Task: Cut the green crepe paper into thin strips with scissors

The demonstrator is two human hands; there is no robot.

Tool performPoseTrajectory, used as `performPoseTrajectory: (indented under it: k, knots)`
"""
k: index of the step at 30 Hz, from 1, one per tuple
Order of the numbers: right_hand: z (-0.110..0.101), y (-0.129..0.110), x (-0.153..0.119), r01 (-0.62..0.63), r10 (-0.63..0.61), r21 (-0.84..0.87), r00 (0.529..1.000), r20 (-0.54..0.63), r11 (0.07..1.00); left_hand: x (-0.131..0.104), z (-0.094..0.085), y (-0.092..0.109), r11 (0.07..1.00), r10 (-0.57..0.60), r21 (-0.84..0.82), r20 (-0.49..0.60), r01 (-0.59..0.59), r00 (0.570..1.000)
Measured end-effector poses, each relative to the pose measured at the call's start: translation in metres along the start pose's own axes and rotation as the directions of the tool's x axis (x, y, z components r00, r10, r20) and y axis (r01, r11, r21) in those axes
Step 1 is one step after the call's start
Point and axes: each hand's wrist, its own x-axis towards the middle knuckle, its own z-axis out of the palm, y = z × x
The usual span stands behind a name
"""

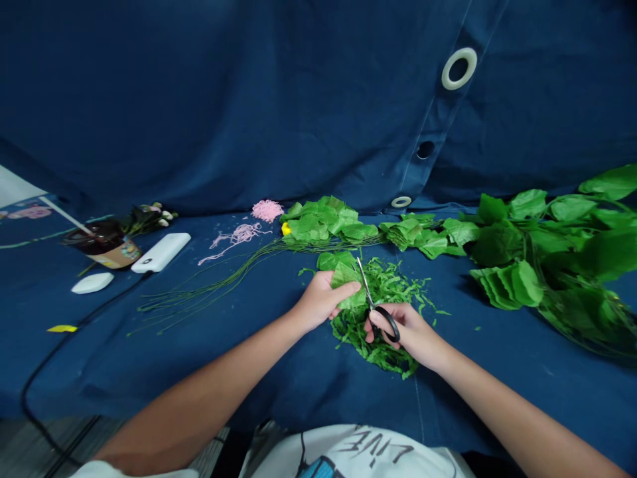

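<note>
Pinched between the thumb and fingers of my left hand [322,300] is a green artificial leaf [350,284]. My right hand [402,330] grips a pair of scissors [369,282] by its black handles, with the blades pointing up and slightly apart beside the leaf's right edge. Beneath both hands lies a heap of shredded green cuttings [393,358]. Just behind my left hand, another green leaf [334,259] rests on the cloth. A pile of stacked green leaves [323,222] sits farther back.
Thin green stems [219,287] stretch left across the blue cloth. Large leafy vines [572,245] fill the right side. Pink thread [239,234] and a pink tuft [267,210] lie at the back. A cup [112,245], white power bank [162,252] and black cable [74,338] occupy the left.
</note>
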Motion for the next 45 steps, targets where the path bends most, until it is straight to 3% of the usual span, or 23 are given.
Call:
performPoseTrajectory:
  k: [11, 22, 45]
  knots:
    - [0.0014, 0.0009, 0.0008, -0.010, 0.010, -0.007, 0.999, -0.043, 1.000, 0.0000, 0.0002, -0.0005, 1.000, 0.005, 0.018, -0.006, -0.005, 1.000]
    - [0.0004, 0.0000, 0.0007, -0.019, 0.019, -0.004, 1.000, -0.004, 1.000, 0.0005, 0.0032, 0.0036, 0.999, -0.011, -0.048, -0.070, 0.008, 0.997]
    - [0.0029, 0.0011, 0.0000, 0.001, -0.002, -0.016, 0.998, -0.056, 1.000, -0.0013, 0.0023, 0.0018, 0.997, 0.048, 0.062, -0.010, -0.047, 0.999]
